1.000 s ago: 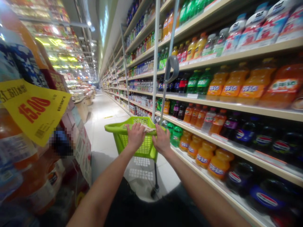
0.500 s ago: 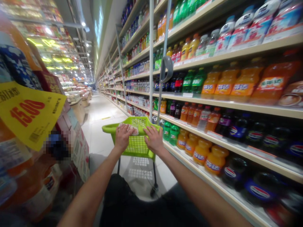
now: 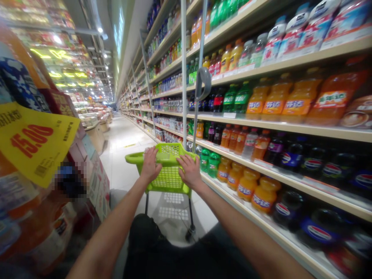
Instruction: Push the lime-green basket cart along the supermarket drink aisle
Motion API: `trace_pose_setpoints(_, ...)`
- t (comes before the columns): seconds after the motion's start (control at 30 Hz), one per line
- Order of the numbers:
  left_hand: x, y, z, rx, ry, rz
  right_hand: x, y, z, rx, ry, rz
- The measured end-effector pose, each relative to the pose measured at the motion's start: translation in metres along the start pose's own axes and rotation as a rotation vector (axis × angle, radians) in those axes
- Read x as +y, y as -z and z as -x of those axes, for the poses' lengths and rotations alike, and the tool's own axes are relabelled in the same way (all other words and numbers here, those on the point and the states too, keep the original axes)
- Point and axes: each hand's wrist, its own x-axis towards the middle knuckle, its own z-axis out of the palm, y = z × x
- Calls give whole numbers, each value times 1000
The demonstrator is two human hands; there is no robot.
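Observation:
In front of me stands a small green shopping cart [image 3: 166, 179] with a basket of lattice plastic on dark legs. My left hand [image 3: 150, 166] is closed over the left part of the cart handle [image 3: 166, 158], its thumb toward the middle. On the right part of that handle lies my right hand [image 3: 189, 169], fingers curled over the top edge. A pale patch shows on the handle between the hands. No cloth is visible now; whether any is under my left hand is hidden.
Long drink shelves [image 3: 232, 116] run along the right, close to the cart. A bottle display with a yellow price sign [image 3: 35, 141] crowds the left. A metal pole with a grey loop handle [image 3: 203, 84] stands by the shelves. The tiled aisle [image 3: 122, 133] stretches ahead.
The crumpled whitish cloth under my left hand on the handle is out of sight. My left hand has shifted slightly and its fingers reach further over the handle. My right hand stays put.

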Motion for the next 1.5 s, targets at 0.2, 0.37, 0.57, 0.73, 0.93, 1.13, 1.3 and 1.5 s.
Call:
trace_pose_setpoints(0.2,-13,-3,5,7,194,-88,5,1,1,-15,21,2)
trace_pose_setpoints(0.37,-58,-3,16,27,87,10,6,0,1,-18,25,2)
trace_pose_setpoints(0.57,-93,-4,20,194,153,15,11,0,2,23,75,-67)
trace_pose_setpoints(0.73,-43,-19,4,89,-59,86,15,0,4,44,76,-129)
trace_pose_setpoints(0.93,12,-35,-10,-2,-313,107,25,4,5,105,58,-74)
trace_pose_setpoints(1.13,-7,-27,-9,130,-93,59,34,10,-1,69,-107,-28)
trace_pose_setpoints(1.3,40,-42,-16,28,-241,76,35,8,-1,90,-111,-90)
trace_pose_setpoints(1.5,72,-59,-17,-29,-367,43,37,11,-4,132,-106,-68)
